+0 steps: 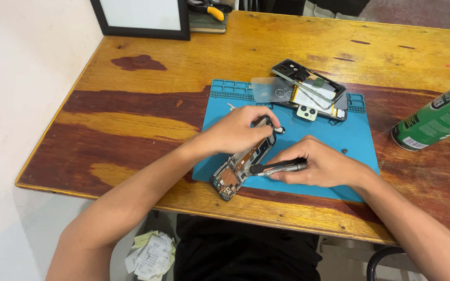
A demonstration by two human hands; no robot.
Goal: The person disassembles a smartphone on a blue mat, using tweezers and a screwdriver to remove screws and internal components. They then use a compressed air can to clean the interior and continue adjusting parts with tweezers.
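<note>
- My left hand (240,130) grips the upper end of the opened phone (240,166), lying aslant on the blue mat (350,140).
- My right hand (321,166) clasps a dark screwdriver (279,167), tip against the phone's middle.

We are looking at a small phone-repair workbench. A blue repair mat (358,140) lies mid-frame on a worn wooden table (147,109), with dismantled phone parts (311,91) stacked at its top edge. A green spray can (436,119) lies at the right.
</note>
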